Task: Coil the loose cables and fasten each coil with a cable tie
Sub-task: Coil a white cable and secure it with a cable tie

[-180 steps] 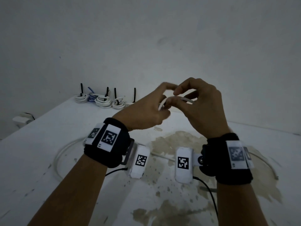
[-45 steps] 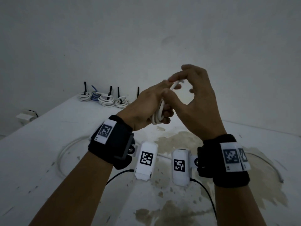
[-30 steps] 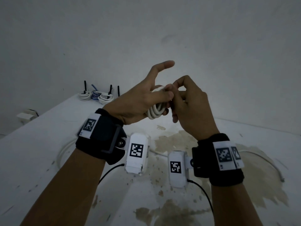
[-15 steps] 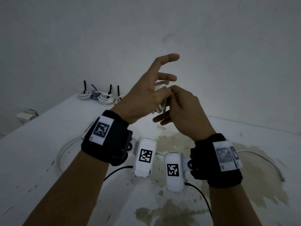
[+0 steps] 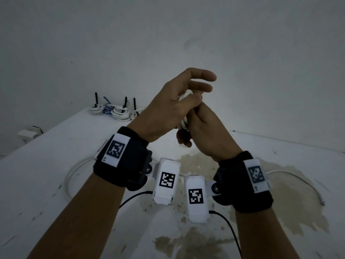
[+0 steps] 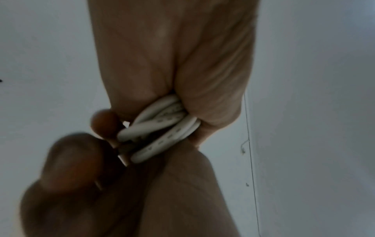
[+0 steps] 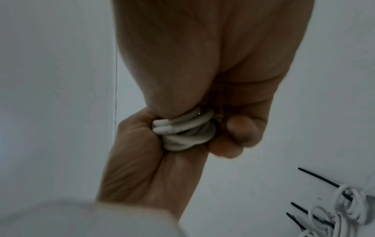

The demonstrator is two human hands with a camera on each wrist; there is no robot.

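Observation:
A small white cable coil (image 5: 183, 124) is held in the air between both hands above the white table (image 5: 46, 165). My left hand (image 5: 196, 92) pins the coil with its thumb against the palm, while its index and middle fingers stick out straight. Just below and to the right, my right hand (image 5: 188, 133) has its fingers curled round the lower part of the coil. In the left wrist view several turns of the coil (image 6: 162, 126) show, squeezed between the two hands. The right wrist view shows the coil (image 7: 186, 129) and its cut ends. No cable tie shows on this coil.
Several tied coils (image 5: 119, 113) with upright black cable ties stand at the table's far left; they show too as tied coils (image 7: 349, 205). Loose white cable (image 5: 74, 174) curves on the table under my wrists and off to the right. A white block (image 5: 28, 133) sits beyond the left edge.
The single loop of six seconds ago is now a coil of several turns. In the last second my left hand tipped its fingers rightward and my right hand slid lower under it.

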